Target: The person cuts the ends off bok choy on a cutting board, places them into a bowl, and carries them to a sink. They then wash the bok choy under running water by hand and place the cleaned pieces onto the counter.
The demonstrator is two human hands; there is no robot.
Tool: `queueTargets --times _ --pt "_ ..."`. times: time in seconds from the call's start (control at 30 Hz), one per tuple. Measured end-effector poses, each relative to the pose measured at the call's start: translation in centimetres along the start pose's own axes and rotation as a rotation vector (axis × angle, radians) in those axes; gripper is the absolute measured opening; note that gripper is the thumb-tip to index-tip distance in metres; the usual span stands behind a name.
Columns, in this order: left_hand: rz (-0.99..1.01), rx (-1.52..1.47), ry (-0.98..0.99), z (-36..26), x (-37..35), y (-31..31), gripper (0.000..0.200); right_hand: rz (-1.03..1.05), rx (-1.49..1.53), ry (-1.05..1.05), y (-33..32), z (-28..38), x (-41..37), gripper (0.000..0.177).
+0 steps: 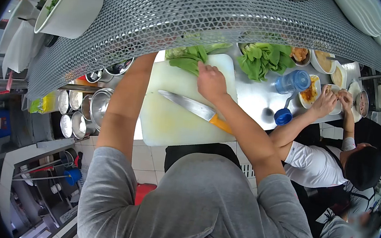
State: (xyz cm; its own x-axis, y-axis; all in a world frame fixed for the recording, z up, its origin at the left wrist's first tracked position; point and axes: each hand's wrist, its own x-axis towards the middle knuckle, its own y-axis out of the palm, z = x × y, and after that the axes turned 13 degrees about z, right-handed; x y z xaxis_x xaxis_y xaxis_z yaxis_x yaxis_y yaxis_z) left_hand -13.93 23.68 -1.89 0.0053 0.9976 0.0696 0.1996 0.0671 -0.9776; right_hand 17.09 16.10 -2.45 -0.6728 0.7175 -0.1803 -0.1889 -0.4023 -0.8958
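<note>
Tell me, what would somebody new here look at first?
Probably the knife with the orange handle, lying on the pale board in the middle, near the right hand, which touches some greens. Next, maybe the bright leafy heap to the right of the board, with a blue bottle beside it. The mesh shelf stretching across the top is hard to miss, too.

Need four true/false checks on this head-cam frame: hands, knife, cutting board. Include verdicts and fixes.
1. The right hand grips the chef's knife. False: it touches the leafy greens; the knife lies on the cutting board.
2. The knife's handle is orange-yellow. True.
3. The mesh shelf blocks a clear view of the left hand. True.
4. The co-worker's hands rest on the cutting board. False: they are beyond its right edge.
</note>
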Motion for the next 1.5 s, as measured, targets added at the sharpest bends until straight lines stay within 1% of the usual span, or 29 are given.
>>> queueTargets --times 0.1,0.13,0.23,0.27,0.37,0.4,0.5,0.6,0.7,0.73,0.83,0.87,0.97,1.0,1.1,1.17,1.2,1.3,1.4,1.43,1.47,1.5 --pt "-0.004 -0.198 -0.101 0.4 -0.1 -0.4 0.05 -0.13 0.417 0.021 -1.1 -1.5 -2.3 0.063" --pt "-0.005 -0.26 -0.123 0.3 0.2 -0.3 0.05 -0.141 0.575 0.024 -2.0 -2.1 -3.0 0.055" --pt "-0.038 -0.483 -0.194 -0.4 0.0 -0.4 0.05 -0.306 1.033 -0.023 -3.8 -3.0 -2.8 0.052" --pt "-0.05 -0.564 -0.216 -0.6 0.0 -0.3 0.05 -0.339 1.107 -0.008 -4.8 -3.1 -2.1 0.05" --pt "-0.094 -0.827 -0.259 -1.3 0.0 0.5 0.05 -0.378 0.935 0.021 -8.1 -2.6 0.7 0.047" --pt "-0.11 -0.926 -0.266 -1.5 -0.1 0.9 0.05 -0.334 0.964 -0.011 -7.4 -3.7 2.7 0.047" --pt "-0.163 -1.255 -0.273 -1.8 -0.7 1.8 0.05 -0.755 -0.036 -0.018 -4.1 -4.9 9.2 0.051" --pt "-0.208 -1.571 -0.242 -1.6 -2.0 2.3 0.05 -0.357 -0.197 0.201 -4.7 -0.9 11.9 0.056" --pt "-0.229 -1.797 -0.201 -1.0 -3.3 1.9 0.051 -0.167 -0.133 -0.089 -4.6 -0.6 12.3 0.06" --pt "-0.235 -1.844 -0.194 -0.7 -3.6 1.8 0.051 -0.082 -0.18 -0.098 -4.4 -0.9 12.6 0.058" --pt "-0.252 -1.912 -0.189 -0.1 -3.9 1.7 0.051 -0.052 0.013 -0.114 -5.1 -1.0 12.9 0.057" --pt "-0.25 -1.929 -0.184 0.1 -3.8 1.5 0.051 -0.032 0.037 -0.085 -5.5 -1.1 12.7 0.056" --pt "-0.263 -1.958 -0.179 0.5 -3.6 1.3 0.051 0.183 -0.054 0.048 -6.1 -0.7 12.5 0.056" --pt "-0.269 -1.962 -0.181 0.6 -3.7 1.1 0.051 0.085 -0.044 0.013 -5.5 -0.5 12.3 0.055" --pt "-0.264 -1.982 -0.172 0.9 -3.4 1.0 0.051 -0.047 -0.079 -0.099 -2.6 -0.9 13.1 0.054" --pt "-0.267 -1.991 -0.171 1.0 -3.5 0.8 0.051 -0.065 -0.054 -0.026 0.3 -2.8 15.3 0.053" --pt "-0.262 -2.004 -0.165 1.1 -3.7 0.7 0.051 -0.072 -0.041 0.01 0.2 -2.8 15.5 0.053" --pt "-0.219 -2.07 -0.117 1.0 -4.3 0.8 0.051 0.021 0.037 0.043 -1.4 -3.1 14.9 0.052" --pt "-0.074 -2.215 0.054 0.4 -5.1 -0.8 0.049 0.019 0.366 0.028 -5.7 -2.6 10.6 0.047" --pt "-0.019 -2.262 0.116 0.0 -5.6 -1.8 0.048 0.01 0.572 0.02 -6.5 -2.5 9.3 0.045" --pt "-0.193 -2.156 -0.259 -4.5 -5.9 -6.5 0.046 0.0 0.777 0.013 -7.2 -2.6 8.2 0.043" --pt "-0.117 -2.21 -0.043 -4.3 -6.3 -7.0 0.046 -0.011 0.982 0.006 -7.9 -2.8 7.1 0.042"
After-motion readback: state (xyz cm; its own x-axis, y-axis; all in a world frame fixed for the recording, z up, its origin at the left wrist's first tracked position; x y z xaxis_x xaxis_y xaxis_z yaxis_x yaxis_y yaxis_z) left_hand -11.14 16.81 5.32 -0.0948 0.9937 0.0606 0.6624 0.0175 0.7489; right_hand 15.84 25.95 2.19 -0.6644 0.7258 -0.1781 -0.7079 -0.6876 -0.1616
